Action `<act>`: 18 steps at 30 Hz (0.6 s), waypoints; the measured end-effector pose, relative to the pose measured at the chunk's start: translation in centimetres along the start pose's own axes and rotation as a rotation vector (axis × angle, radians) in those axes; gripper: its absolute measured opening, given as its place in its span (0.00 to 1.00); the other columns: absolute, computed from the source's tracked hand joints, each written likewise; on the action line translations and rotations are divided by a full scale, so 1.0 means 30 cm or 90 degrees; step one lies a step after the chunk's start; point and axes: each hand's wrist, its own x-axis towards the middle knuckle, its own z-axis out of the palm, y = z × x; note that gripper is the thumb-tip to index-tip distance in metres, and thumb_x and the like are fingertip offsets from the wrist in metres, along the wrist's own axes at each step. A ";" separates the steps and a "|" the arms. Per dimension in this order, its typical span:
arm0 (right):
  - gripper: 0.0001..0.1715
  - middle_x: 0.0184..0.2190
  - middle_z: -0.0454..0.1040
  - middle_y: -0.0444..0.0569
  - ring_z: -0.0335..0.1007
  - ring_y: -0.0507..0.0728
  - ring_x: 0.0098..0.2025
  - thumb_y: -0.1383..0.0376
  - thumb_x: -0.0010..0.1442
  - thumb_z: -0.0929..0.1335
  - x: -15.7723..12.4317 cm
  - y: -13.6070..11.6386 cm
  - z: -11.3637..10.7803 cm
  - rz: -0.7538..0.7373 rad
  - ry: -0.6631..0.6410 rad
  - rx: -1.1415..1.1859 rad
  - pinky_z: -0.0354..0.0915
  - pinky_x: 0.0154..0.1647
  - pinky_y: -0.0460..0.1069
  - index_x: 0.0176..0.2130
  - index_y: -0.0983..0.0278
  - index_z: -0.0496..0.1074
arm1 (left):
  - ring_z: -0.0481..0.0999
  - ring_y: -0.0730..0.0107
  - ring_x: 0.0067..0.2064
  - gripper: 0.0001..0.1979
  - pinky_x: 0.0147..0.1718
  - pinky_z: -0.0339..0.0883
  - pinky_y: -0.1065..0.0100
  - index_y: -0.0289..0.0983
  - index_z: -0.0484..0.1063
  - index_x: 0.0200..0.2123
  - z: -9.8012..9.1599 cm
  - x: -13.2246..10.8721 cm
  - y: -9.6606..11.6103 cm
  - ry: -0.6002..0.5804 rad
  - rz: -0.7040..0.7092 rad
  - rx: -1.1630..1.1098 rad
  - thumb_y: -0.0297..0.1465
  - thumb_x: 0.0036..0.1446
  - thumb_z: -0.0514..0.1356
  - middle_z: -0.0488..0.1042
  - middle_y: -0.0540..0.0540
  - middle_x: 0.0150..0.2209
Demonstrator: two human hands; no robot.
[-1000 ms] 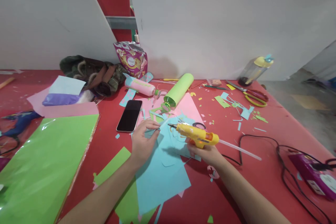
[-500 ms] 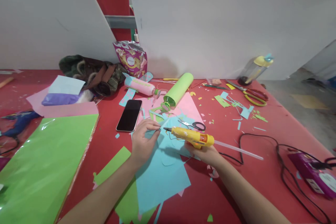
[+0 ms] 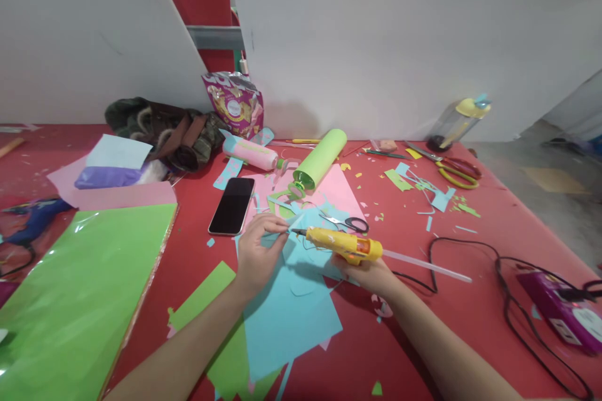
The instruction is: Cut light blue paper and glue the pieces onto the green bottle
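Note:
In my right hand (image 3: 360, 270) is a yellow hot glue gun (image 3: 341, 243), its dark nozzle pointing left and a clear glue stick (image 3: 426, 265) jutting from its back. My left hand (image 3: 261, 247) pinches a small piece of light blue paper (image 3: 297, 222) between thumb and fingers, right at the nozzle tip. Whether the nozzle touches the paper I cannot tell. Under both hands lie light blue sheets (image 3: 286, 319) on the red table. Small scissors (image 3: 345, 223) with black handles rest just beyond the glue gun.
A phone (image 3: 232, 206) lies left of my hands. Behind are a green paper-wrapped bottle (image 3: 320, 161) and a pink one (image 3: 249, 154). A black cord (image 3: 463, 240) runs right to a purple power strip (image 3: 562, 312). Green sheets (image 3: 84, 301) cover the left side; paper scraps are scattered about.
The glue gun has shifted very slightly left, its nozzle closer to the pinched paper. Everything else looks the same.

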 end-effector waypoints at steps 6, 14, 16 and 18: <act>0.11 0.14 0.62 0.39 0.60 0.49 0.19 0.58 0.45 0.64 0.003 0.013 -0.003 0.001 0.011 -0.027 0.61 0.21 0.45 0.19 0.61 0.62 | 0.70 0.67 0.34 0.04 0.39 0.64 0.60 0.38 0.67 0.24 0.001 -0.001 0.002 -0.003 0.001 -0.007 0.25 0.48 0.59 0.71 0.47 0.27; 0.11 0.14 0.63 0.40 0.61 0.50 0.19 0.57 0.43 0.64 0.002 -0.002 -0.004 -0.002 0.031 -0.040 0.61 0.21 0.45 0.20 0.62 0.63 | 0.70 0.66 0.34 0.04 0.38 0.64 0.61 0.38 0.67 0.23 0.001 0.001 0.007 0.008 -0.010 -0.012 0.26 0.47 0.59 0.71 0.48 0.27; 0.11 0.14 0.63 0.40 0.61 0.50 0.19 0.57 0.43 0.64 0.002 -0.002 -0.005 0.000 0.036 -0.043 0.61 0.21 0.46 0.20 0.62 0.63 | 0.70 0.67 0.34 0.04 0.38 0.64 0.61 0.38 0.67 0.23 0.002 0.001 0.006 0.009 -0.002 -0.011 0.25 0.48 0.58 0.71 0.48 0.27; 0.11 0.14 0.63 0.40 0.62 0.51 0.19 0.57 0.43 0.64 0.004 0.002 -0.006 0.005 0.040 -0.050 0.60 0.20 0.46 0.20 0.62 0.64 | 0.70 0.67 0.34 0.05 0.37 0.64 0.62 0.38 0.67 0.23 0.002 0.001 0.005 0.007 0.003 -0.013 0.24 0.48 0.58 0.71 0.48 0.27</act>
